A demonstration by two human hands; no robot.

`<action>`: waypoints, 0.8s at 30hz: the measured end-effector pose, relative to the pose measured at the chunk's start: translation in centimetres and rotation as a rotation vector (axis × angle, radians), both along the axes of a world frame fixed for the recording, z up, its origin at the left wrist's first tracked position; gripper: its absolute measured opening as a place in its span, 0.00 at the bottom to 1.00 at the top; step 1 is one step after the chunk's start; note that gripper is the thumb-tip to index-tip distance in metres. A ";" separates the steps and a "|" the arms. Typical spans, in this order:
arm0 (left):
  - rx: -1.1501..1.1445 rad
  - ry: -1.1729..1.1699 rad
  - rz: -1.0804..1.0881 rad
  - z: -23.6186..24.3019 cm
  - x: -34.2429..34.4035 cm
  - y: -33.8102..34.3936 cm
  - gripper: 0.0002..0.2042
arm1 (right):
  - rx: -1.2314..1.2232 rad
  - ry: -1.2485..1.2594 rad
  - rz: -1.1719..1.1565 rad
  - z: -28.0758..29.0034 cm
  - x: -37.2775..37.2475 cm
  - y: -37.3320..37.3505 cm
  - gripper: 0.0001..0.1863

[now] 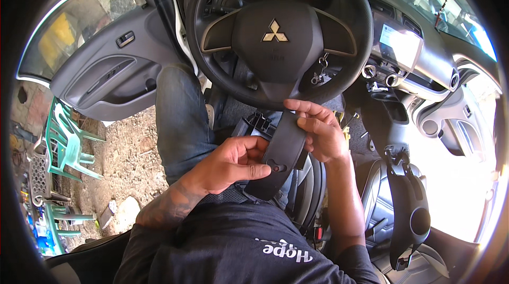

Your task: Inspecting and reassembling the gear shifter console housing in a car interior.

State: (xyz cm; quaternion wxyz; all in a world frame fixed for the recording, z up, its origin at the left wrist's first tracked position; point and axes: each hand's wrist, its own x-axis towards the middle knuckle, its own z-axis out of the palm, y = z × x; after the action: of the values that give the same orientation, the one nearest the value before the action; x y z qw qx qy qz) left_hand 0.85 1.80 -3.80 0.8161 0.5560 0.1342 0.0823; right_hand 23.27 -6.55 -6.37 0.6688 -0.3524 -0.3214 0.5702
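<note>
A long, slightly curved black plastic trim panel (282,143) is held tilted above my lap, just below the steering wheel (278,35). My left hand (233,163) grips its lower left edge, thumb pressed on the face beside a small recessed hole. Around the upper right end closes my right hand (322,131), thumb on the front. Its back is hidden from me. Behind the panel, near my left fingers, shows another black plastic part (256,123) with slots and ribs; whether the two are joined I cannot tell.
Keys (321,69) hang right of the steering column. A touchscreen (396,40) sits in the dashboard. A loose black console piece (408,212) lies over the passenger seat (377,199). At left the driver's door (108,53) stands ajar, with a green plastic chair (68,138) outside on rough ground.
</note>
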 end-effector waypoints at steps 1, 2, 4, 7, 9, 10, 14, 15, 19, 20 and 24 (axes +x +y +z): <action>0.002 -0.004 0.002 0.0 -0.1 0.1 0.15 | 0.002 -0.004 0.002 -0.2 0.1 0.0 0.19; 0.000 0.020 0.029 0.0 -0.2 0.1 0.16 | 0.008 0.003 0.001 -0.3 0.2 -0.1 0.19; -0.002 0.038 0.058 -0.1 -0.4 0.3 0.19 | 0.015 0.004 0.003 -0.6 0.2 -0.1 0.19; -0.028 0.016 0.115 -0.5 -0.4 0.3 0.21 | -0.003 0.016 -0.004 -0.9 0.0 -0.3 0.19; -0.071 0.009 0.170 -0.6 -0.3 0.2 0.23 | 0.000 -0.014 -0.011 -0.9 -0.1 -0.5 0.19; -0.070 0.007 0.171 -0.7 -0.3 0.1 0.23 | 0.022 -0.015 -0.007 -1.1 -0.1 -0.6 0.19; -0.038 0.012 0.206 -0.3 -0.6 -0.1 0.24 | 0.070 -0.044 -0.041 -0.2 -0.6 -1.3 0.19; -0.015 0.018 0.214 -0.1 -0.7 -0.2 0.24 | 0.064 -0.105 -0.045 0.2 -0.6 -1.7 0.18; 0.131 -0.012 0.275 1.4 -1.3 -1.5 0.21 | 0.179 -0.377 0.003 0.8 0.1 -4.0 0.15; 0.522 -0.073 0.318 1.5 -1.3 -1.9 0.20 | 0.301 -0.458 -0.009 0.9 0.3 -4.5 0.12; 1.321 -0.184 0.280 2.5 -1.5 -2.1 0.19 | 0.675 -1.051 -0.165 4.1 -0.4 -6.4 0.05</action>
State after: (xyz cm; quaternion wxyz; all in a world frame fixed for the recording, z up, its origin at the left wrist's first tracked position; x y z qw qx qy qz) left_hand -0.62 -0.27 -1.30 0.2952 0.9058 0.0566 0.2987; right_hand 22.83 -12.94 -2.27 0.5379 -0.3786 -0.7411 0.1345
